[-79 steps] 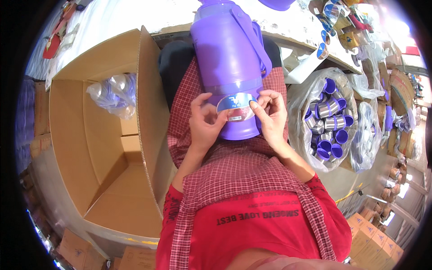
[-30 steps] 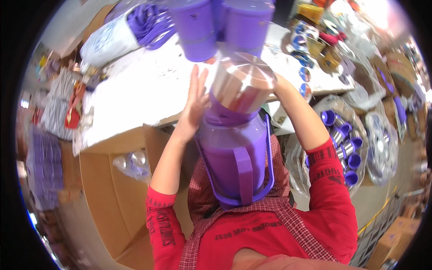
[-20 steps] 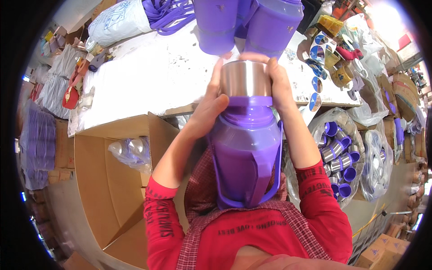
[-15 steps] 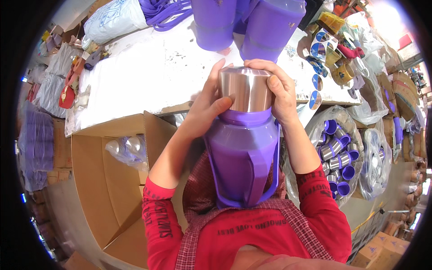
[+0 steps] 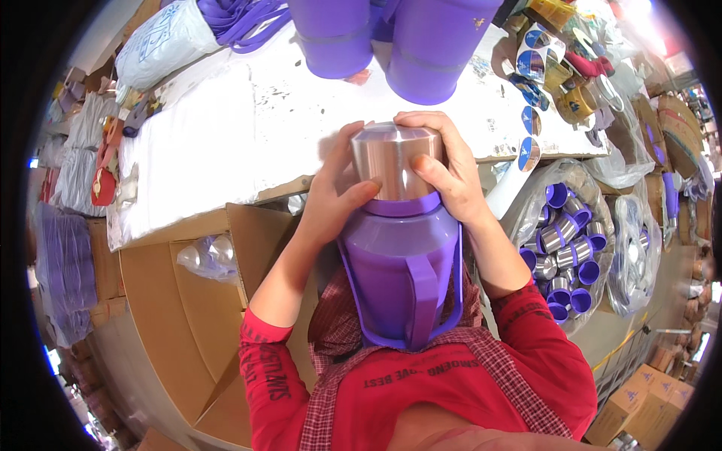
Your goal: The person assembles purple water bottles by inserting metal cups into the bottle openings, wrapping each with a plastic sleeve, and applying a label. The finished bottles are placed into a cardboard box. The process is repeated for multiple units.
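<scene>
Purple vacuum jug upright on lap, handle toward wearer. Left hand and right hand grasp steel cap, probably for twisting grip; white tabletop ahead.

We wear a red long-sleeved top with dark printed lettering, sleeves pushed up our forearms, under a red-and-white checked apron

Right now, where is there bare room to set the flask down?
The white tabletop is bare left of the hands, between the white bag and the table's front edge. The open carton also has bare floor below its plastic-wrapped parts. Both hands grip the flask's steel cap. Crowded: purple flasks behind, tape rolls and bagged caps on the right.
</scene>
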{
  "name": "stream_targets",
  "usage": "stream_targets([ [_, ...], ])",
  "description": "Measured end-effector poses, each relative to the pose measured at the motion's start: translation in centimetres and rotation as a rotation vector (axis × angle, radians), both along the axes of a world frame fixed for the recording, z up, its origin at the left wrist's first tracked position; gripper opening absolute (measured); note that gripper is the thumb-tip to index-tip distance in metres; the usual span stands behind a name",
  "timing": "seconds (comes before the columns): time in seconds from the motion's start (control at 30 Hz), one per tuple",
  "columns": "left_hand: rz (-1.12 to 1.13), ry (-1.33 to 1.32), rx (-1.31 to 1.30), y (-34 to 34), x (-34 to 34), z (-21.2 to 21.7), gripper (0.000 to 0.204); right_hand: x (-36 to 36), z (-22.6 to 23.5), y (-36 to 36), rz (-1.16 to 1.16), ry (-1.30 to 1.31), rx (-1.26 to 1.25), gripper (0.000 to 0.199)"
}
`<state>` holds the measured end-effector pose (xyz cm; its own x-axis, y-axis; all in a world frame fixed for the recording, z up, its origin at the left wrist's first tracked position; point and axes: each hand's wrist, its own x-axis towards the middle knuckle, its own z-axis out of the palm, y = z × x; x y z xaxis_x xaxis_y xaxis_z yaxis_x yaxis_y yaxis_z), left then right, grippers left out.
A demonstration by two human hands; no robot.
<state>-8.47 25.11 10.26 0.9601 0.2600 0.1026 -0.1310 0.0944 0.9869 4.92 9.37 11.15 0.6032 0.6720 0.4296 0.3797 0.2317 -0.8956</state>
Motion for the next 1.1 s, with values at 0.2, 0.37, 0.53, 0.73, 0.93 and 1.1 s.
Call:
stream_targets([
  [0.2, 0.022, 0.022, 0.025, 0.3, 0.6, -1.1, 0.080, 0.1, -0.9, 0.5, -0.050, 0.091, 0.000, 0.051],
  [0.37, 0.024, 0.039, 0.035, -0.2, 0.4, -0.8, 0.081, 0.0, -1.1, 0.4, -0.029, 0.134, 0.004, 0.049],
  [0.53, 0.017, 0.028, -0.032, 0.0, 0.0, -0.7, 0.080, -0.5, -1.2, 0.2, -0.061, 0.158, 0.035, 0.041],
  [0.73, 0.062, -0.008, -0.093, 0.4, -1.0, -1.6, 0.079, 1.3, -0.6, 2.0, 0.102, 0.100, -0.059, 0.051],
  [0.93, 0.070, 0.347, -0.166, 5.4, 0.7, 0.8, 0.054, 2.9, 0.1, 4.6, 0.423, 0.298, -0.064, 0.069],
  [1.1, 0.973, 0.267, 0.683, 25.0, 2.3, -5.0, 0.025, 2.0, 0.0, 3.6, 0.190, 0.053, -0.199, 0.047],
])
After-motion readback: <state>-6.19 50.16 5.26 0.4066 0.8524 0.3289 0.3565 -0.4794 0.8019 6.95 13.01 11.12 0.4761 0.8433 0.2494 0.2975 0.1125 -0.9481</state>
